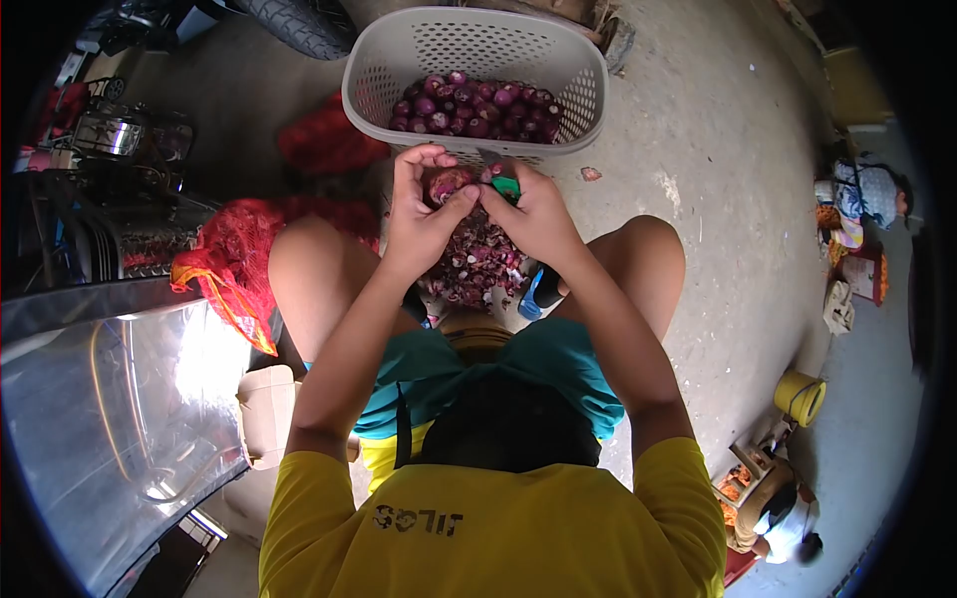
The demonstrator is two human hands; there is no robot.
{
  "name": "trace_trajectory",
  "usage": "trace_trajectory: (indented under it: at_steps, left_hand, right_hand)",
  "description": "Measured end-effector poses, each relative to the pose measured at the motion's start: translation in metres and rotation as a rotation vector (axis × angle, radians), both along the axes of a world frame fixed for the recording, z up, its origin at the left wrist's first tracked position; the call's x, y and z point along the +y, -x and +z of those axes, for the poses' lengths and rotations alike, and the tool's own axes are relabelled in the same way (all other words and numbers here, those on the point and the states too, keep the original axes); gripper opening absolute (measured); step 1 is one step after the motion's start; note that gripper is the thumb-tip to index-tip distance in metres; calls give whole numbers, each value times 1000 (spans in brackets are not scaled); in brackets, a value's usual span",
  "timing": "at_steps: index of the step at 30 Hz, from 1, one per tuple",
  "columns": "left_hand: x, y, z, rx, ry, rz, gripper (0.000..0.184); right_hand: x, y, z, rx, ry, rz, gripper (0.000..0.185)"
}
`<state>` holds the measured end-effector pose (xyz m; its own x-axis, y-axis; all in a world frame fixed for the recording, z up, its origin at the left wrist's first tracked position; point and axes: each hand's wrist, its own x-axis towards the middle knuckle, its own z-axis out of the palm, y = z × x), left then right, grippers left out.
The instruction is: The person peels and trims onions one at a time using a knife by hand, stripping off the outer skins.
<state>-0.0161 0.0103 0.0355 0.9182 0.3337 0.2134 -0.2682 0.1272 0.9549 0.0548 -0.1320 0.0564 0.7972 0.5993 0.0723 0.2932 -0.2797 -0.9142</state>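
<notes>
My left hand (424, 221) is curled around a red onion (449, 183) whose papery skin is partly loose. In my right hand (535, 216) is a small knife with a green handle (506, 186); its dark blade (489, 156) points up and toward the onion. Both hands are close together, between my knees and just short of the basket. Below them lies a heap of onion skins (483, 261) on the floor between my feet. The grey perforated basket (429, 30) stands ahead, holding many peeled red onions (477, 108).
Red mesh sacks (234, 244) lie by my left knee, near a cardboard piece (267, 417) and a shiny clear-sheeted surface (130, 409). A tyre (299, 25) is at the upper left. On the right are a yellow bucket (800, 398) and two other people (867, 194) (783, 513).
</notes>
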Motion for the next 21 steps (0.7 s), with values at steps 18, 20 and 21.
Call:
trace_trajectory:
  at_steps: [18,20,21]
  left_hand:
    - [4,1,5,-61,782,-293,37]
    - [4,2,5,4,707,-290,36]
    - [3,3,2,57,653,-294,36]
  right_hand:
    - [6,10,4,462,-435,-106,7]
    - [6,11,4,434,-450,-94,6]
    - [6,12,4,407,-452,-89,5]
